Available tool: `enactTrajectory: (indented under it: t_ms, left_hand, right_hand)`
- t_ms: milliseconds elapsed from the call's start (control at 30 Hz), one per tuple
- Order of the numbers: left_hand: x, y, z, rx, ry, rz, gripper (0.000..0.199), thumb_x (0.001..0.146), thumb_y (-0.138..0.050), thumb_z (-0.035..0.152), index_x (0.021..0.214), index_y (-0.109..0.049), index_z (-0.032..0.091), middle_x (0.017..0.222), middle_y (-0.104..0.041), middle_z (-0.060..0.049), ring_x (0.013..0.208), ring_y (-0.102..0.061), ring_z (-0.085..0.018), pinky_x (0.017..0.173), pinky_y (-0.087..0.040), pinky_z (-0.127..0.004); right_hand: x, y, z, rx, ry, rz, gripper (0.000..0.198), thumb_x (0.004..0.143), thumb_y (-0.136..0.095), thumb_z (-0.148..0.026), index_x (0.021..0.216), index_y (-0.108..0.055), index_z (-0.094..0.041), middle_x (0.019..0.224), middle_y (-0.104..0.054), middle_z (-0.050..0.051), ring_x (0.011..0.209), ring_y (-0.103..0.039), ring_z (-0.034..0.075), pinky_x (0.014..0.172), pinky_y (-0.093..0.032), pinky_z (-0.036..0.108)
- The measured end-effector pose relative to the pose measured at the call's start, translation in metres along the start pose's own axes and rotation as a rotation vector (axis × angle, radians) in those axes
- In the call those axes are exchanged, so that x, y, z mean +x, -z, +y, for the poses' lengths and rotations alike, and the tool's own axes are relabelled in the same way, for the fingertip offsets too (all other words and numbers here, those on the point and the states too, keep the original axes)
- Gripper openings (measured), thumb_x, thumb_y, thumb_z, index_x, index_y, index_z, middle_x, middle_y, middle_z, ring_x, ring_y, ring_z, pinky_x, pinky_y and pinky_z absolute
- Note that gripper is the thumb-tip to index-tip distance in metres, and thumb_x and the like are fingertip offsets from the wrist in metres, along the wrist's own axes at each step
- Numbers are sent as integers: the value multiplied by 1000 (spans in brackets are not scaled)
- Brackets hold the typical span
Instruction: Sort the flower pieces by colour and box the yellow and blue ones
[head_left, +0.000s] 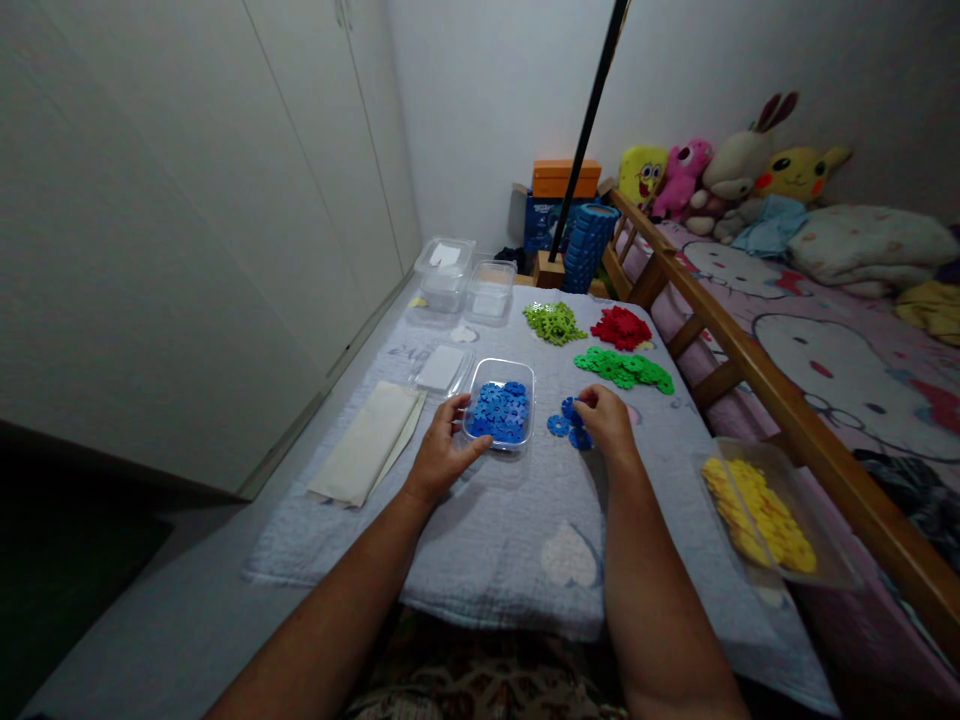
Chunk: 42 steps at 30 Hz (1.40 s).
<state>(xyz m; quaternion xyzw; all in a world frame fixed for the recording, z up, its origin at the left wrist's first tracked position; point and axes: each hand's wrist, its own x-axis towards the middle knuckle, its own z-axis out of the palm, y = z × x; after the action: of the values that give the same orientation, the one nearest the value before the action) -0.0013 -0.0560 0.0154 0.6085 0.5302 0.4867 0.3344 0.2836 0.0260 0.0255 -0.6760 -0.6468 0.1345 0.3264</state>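
A clear plastic container [535, 400] stands on the cloth before me, holding many blue notched plastic discs [499, 412]. My left hand [444, 458] grips its near left corner, thumb along the front wall and fingers at the left side. To the right of the container, my right hand [606, 420] pinches a blue disc [569, 407] between thumb and fingertips. Another blue disc [557, 426] lies flat beside it, and more blue discs sit partly under the fingers. How many the right hand holds is hidden.
Beyond my right hand lie green discs [624, 369], red pieces [620, 328] and lime pieces [553, 322]. Yellow discs [761, 515] fill a container at the right edge. Lids [444, 369], empty containers [491, 290] and folded cloth [367, 445] are leftward. A wooden bed rail [739, 340] borders the right.
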Motion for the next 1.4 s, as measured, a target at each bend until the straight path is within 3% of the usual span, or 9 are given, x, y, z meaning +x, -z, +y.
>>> enactTrajectory:
  t_ms: [133, 300, 433, 533, 767, 1000, 1200, 1300, 1400]
  left_hand:
    - [0, 0, 0, 4, 7, -3, 66, 77, -77, 40, 134, -48, 24, 132, -57, -11, 117, -59, -26, 97, -48, -42]
    - [0, 0, -2, -4, 10, -6, 67, 77, -77, 40, 135, -47, 24, 132, -56, -12, 117, -58, -25, 98, -48, -43]
    - [1, -1, -3, -12, 10, -8, 69, 76, -77, 41, 135, -47, 22, 132, -56, -12, 115, -59, -26, 97, -48, -43]
    - [1, -1, -4, -15, 2, -5, 69, 77, -77, 41, 135, -47, 22, 134, -55, -12, 117, -58, -26, 97, -48, -42]
    - [0, -1, -3, -19, 5, 4, 69, 76, -78, 41, 135, -47, 22, 132, -56, -12, 114, -59, -26, 95, -49, -42]
    - [0, -1, -2, -7, 2, -2, 69, 76, -77, 41, 135, -47, 22, 132, -56, -13, 115, -59, -26, 95, -49, -42]
    - [0, 0, -2, -2, 12, 2, 69, 76, -77, 40, 135, -47, 23, 132, -56, -12, 114, -59, -25, 95, -49, -42]
    - [0, 0, -2, 5, 7, 7, 68, 76, -77, 40, 135, -48, 23, 131, -57, -11, 115, -59, -25, 95, -49, -42]
    - [0, -1, -4, 3, -2, 8, 68, 76, -77, 40, 135, -48, 23, 132, -57, -11, 116, -59, -26, 96, -48, -42]
  right_hand:
    - [2, 4, -11, 390, -97, 26, 16, 70, -63, -36, 71, -59, -20, 65, -58, -1, 63, -54, 16, 61, -42, 28]
    - [-8, 2, -45, 551, 44, 110, 20, 76, -64, -40, 78, -64, -20, 78, -65, 2, 78, -60, 19, 79, -48, 33]
    - [-22, -10, -69, 521, 247, 92, 11, 81, -64, -34, 78, -66, -23, 92, -66, 3, 98, -60, 22, 96, -43, 40]
    - [-29, -22, -78, 474, 290, 89, 7, 82, -66, -29, 80, -70, -24, 105, -65, 5, 109, -57, 24, 102, -40, 42]
    - [-29, -42, -82, 330, 214, 50, 5, 81, -67, -23, 81, -71, -25, 121, -63, 7, 121, -50, 27, 108, -34, 46]
    - [-29, -46, -83, 263, 209, 50, 10, 82, -65, -23, 86, -74, -25, 127, -61, 8, 125, -46, 29, 111, -31, 48]
    - [-16, -27, -58, 229, 164, 123, 16, 82, -61, -27, 93, -73, -23, 126, -61, 10, 123, -49, 28, 109, -34, 46]
    - [-8, -12, -39, 133, 55, 130, 20, 83, -57, -27, 93, -73, -20, 118, -64, 11, 118, -53, 28, 106, -36, 45]
    - [-4, -1, -25, -46, -100, 49, 25, 84, -55, -28, 98, -73, -19, 113, -65, 13, 113, -55, 30, 100, -39, 45]
